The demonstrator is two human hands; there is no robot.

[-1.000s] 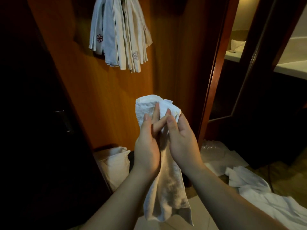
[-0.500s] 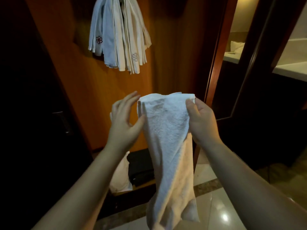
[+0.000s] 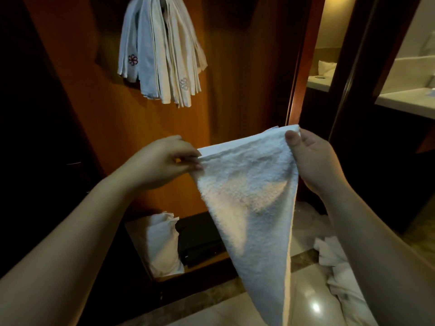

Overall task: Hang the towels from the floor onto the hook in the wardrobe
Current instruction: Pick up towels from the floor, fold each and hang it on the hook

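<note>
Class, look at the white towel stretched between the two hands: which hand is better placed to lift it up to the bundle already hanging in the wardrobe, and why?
Probably the left hand: it pinches the towel almost directly below the hanging towels. The right hand grips the far corner, off towards the door frame.

now stretched wide between left hand (image 3: 164, 162) and right hand (image 3: 310, 158), white terry towel (image 3: 247, 196), no longer bunched as a second ago. hands spread well apart, where before pressed together round the crumpled top. left fingers now pinching the left corner, half a second ago open beside the cloth. top edge pulled taut, body hanging in a long triangle. white crumpled towels on the glossy floor (image 3: 341, 278) back in view at right.
</note>
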